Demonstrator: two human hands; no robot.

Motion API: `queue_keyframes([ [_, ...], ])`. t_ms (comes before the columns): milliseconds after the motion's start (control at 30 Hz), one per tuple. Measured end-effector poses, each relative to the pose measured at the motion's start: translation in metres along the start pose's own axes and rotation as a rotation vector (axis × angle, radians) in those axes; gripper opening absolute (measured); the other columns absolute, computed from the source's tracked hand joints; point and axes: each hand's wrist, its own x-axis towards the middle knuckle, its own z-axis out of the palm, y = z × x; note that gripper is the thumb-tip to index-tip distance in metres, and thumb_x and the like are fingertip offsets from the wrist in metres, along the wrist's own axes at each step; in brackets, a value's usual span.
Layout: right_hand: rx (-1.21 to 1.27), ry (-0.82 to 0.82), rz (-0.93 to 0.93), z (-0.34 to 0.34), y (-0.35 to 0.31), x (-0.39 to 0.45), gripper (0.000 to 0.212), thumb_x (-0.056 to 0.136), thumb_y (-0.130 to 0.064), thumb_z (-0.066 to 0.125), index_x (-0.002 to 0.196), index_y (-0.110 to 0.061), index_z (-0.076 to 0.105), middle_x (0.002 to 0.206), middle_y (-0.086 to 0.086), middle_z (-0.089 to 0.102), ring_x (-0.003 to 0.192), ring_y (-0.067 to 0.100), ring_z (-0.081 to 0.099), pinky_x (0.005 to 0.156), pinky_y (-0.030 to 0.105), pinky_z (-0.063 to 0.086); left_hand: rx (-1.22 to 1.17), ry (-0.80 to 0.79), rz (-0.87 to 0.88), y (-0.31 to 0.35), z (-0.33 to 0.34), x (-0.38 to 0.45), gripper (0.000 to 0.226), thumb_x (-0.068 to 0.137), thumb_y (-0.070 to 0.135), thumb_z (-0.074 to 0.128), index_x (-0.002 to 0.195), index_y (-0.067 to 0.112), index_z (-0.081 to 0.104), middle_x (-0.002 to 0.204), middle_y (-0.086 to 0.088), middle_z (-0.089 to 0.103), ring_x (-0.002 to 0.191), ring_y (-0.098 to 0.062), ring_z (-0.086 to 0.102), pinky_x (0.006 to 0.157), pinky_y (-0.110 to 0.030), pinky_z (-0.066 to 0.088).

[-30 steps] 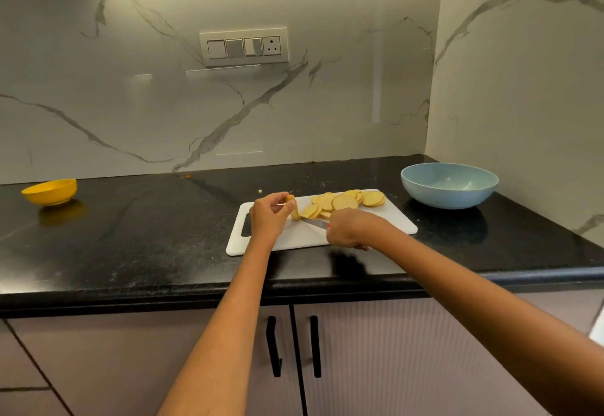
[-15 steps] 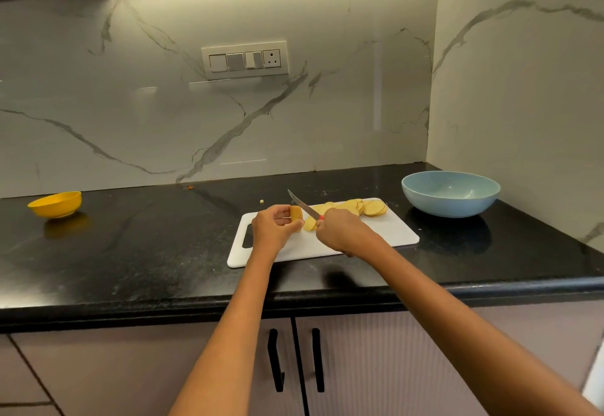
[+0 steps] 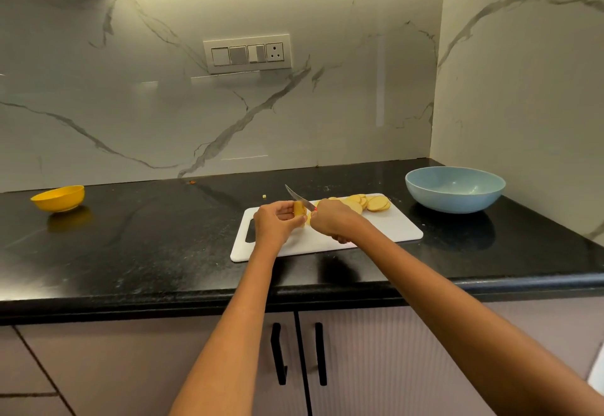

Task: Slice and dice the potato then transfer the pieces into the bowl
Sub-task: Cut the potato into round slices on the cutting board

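On the white cutting board (image 3: 385, 229) my left hand (image 3: 276, 224) grips the last stub of potato (image 3: 299, 209). My right hand (image 3: 333, 221) holds a knife (image 3: 299, 198) by its handle, the blade slanting up and to the left over the stub. Several round potato slices (image 3: 366, 202) lie in an overlapping row at the board's far right side. A light blue bowl (image 3: 455, 188) stands to the right of the board, with nothing visible inside it.
A small yellow bowl (image 3: 58, 197) sits at the far left of the black countertop (image 3: 147, 239). A tiny potato scrap (image 3: 264, 197) lies behind the board. Marble walls close the back and right side; cabinet doors with black handles (image 3: 299, 353) are below.
The knife blade has lifted from flat on the board to a raised slant over the potato stub. Both hands stayed close together on the board; the camera view tilted slightly.
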Motion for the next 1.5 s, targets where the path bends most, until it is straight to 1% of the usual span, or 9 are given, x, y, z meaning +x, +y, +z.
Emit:
queue_keyframes([
  [200, -0.081, -0.013, 0.004, 0.005, 0.010, 0.002, 0.028, 0.099, -0.017, 0.039, 0.115, 0.001, 0.055, 0.067, 0.004, 0.042, 0.056, 0.012, 0.041, 0.050, 0.018, 0.034, 0.031, -0.003, 0.009, 0.002, 0.001, 0.000, 0.043, 0.070, 0.009, 0.079, 0.111, 0.003, 0.067, 0.101, -0.014, 0.070, 0.091, -0.020, 0.068, 0.088, -0.033, 0.053],
  [300, -0.079, -0.017, 0.004, 0.003, 0.010, 0.001, 0.028, 0.100, -0.018, 0.037, 0.112, 0.001, 0.054, 0.066, 0.006, 0.042, 0.055, 0.014, 0.042, 0.048, 0.018, 0.036, 0.040, -0.011, 0.024, 0.002, 0.000, -0.001, 0.043, 0.070, 0.008, 0.080, 0.110, 0.003, 0.067, 0.101, -0.013, 0.071, 0.090, -0.020, 0.068, 0.087, -0.032, 0.054],
  [433, -0.030, -0.034, -0.011, 0.004, 0.007, 0.009, 0.032, 0.101, -0.020, 0.036, 0.118, 0.003, 0.051, 0.069, 0.007, 0.042, 0.056, 0.015, 0.044, 0.050, 0.021, 0.040, 0.045, -0.012, 0.042, 0.003, -0.001, -0.003, 0.042, 0.067, 0.008, 0.081, 0.107, 0.003, 0.069, 0.098, -0.014, 0.071, 0.088, -0.021, 0.069, 0.087, -0.038, 0.055],
  [600, -0.027, -0.018, -0.012, 0.010, 0.012, 0.017, 0.030, 0.100, -0.019, 0.038, 0.112, 0.001, 0.057, 0.067, 0.004, 0.042, 0.058, 0.012, 0.042, 0.051, 0.018, 0.036, 0.117, 0.014, 0.121, 0.002, 0.000, -0.002, 0.038, 0.072, 0.006, 0.077, 0.109, 0.001, 0.067, 0.104, -0.015, 0.069, 0.091, -0.023, 0.067, 0.081, -0.024, 0.051],
  [867, -0.026, -0.008, -0.033, 0.016, 0.010, 0.024, 0.025, 0.100, -0.019, 0.038, 0.104, -0.003, 0.057, 0.066, 0.003, 0.042, 0.057, 0.011, 0.041, 0.049, 0.017, 0.033, 0.146, 0.089, 0.184, 0.003, 0.001, -0.002, 0.029, 0.079, 0.009, 0.072, 0.107, 0.001, 0.068, 0.104, -0.014, 0.070, 0.092, -0.024, 0.068, 0.074, -0.014, 0.046],
  [1033, -0.053, -0.012, -0.033, 0.013, 0.011, 0.023, 0.029, 0.100, -0.018, 0.039, 0.115, 0.000, 0.056, 0.068, 0.004, 0.043, 0.059, 0.012, 0.043, 0.051, 0.018, 0.036, 0.121, 0.078, 0.165, 0.003, 0.002, -0.002, 0.028, 0.079, 0.011, 0.072, 0.106, 0.002, 0.069, 0.104, -0.014, 0.070, 0.092, -0.024, 0.068, 0.078, -0.021, 0.049],
  [1267, -0.130, -0.016, -0.055, 0.008, 0.015, 0.014, 0.029, 0.099, -0.016, 0.038, 0.115, 0.001, 0.056, 0.067, 0.002, 0.041, 0.058, 0.010, 0.039, 0.053, 0.017, 0.033, 0.071, 0.058, 0.117, 0.002, 0.000, 0.001, 0.029, 0.077, 0.011, 0.075, 0.104, 0.003, 0.070, 0.100, -0.013, 0.071, 0.083, -0.012, 0.063, 0.070, -0.011, 0.046],
  [1400, -0.148, -0.028, -0.046, 0.008, 0.003, 0.015, 0.032, 0.101, -0.017, 0.036, 0.122, 0.002, 0.052, 0.068, 0.007, 0.042, 0.053, 0.016, 0.043, 0.048, 0.020, 0.039, 0.060, 0.075, 0.119, 0.002, 0.000, 0.000, 0.029, 0.077, 0.010, 0.074, 0.104, 0.001, 0.069, 0.101, -0.014, 0.070, 0.088, -0.019, 0.067, 0.073, -0.016, 0.048],
  [1500, -0.146, -0.035, -0.041, 0.009, 0.005, 0.016, 0.032, 0.101, -0.018, 0.037, 0.122, 0.001, 0.053, 0.069, 0.006, 0.042, 0.056, 0.014, 0.043, 0.054, 0.021, 0.040, 0.048, 0.082, 0.109, 0.003, 0.000, -0.001, 0.031, 0.077, 0.010, 0.074, 0.106, 0.000, 0.068, 0.102, -0.015, 0.070, 0.091, -0.021, 0.067, 0.076, -0.019, 0.049],
])
